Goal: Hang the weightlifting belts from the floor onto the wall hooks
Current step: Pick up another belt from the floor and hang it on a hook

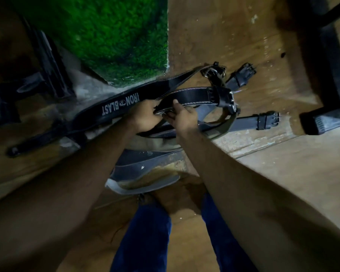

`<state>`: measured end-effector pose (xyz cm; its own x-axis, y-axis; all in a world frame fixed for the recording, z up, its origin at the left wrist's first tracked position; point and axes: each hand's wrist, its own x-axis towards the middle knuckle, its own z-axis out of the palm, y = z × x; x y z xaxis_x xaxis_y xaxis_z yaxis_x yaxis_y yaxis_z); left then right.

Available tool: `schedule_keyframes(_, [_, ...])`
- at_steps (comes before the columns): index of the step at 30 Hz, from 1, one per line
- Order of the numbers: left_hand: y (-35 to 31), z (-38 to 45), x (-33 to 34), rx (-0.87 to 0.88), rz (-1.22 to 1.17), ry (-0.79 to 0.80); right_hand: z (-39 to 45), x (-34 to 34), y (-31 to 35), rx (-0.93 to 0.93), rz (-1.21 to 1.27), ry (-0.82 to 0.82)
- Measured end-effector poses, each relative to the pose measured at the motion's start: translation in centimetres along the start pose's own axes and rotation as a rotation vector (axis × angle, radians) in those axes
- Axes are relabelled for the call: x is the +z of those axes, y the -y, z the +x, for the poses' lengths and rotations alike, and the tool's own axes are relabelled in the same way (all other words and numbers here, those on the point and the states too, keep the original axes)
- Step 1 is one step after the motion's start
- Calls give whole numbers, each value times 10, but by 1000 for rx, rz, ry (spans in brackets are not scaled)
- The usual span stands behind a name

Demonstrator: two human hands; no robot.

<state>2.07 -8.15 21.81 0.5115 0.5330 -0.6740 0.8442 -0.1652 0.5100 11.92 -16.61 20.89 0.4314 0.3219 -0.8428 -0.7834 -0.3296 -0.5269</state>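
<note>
Several black weightlifting belts lie tangled on the wooden floor (263, 173) at the foot of a green wall. The longest one, printed IRON BLAST (118, 104), stretches off to the left. A black belt with white stitching (196, 96) arches up from the pile, its buckle on the right. My left hand (143, 116) and my right hand (183, 116) both grip the near end of that stitched belt. Two more buckled strap ends lie to the right, one belt buckle (243, 72) farther away and another belt buckle (267, 120) closer. No wall hooks are in view.
A green turf-covered wall (110, 32) rises just behind the belts. Dark gym equipment frames stand at the left (47, 63) and at the right (326, 85). My shoe (143, 173) and blue trouser legs are below the hands.
</note>
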Motion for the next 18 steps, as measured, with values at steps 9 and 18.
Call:
schedule_keyframes(9, [-99, -96, -122, 7, -557, -213, -138, 44, 87, -36, 22, 186])
schedule_keyframes(18, [-185, -228, -224, 173, -682, -375, -276, 72, 193, -299, -161, 351])
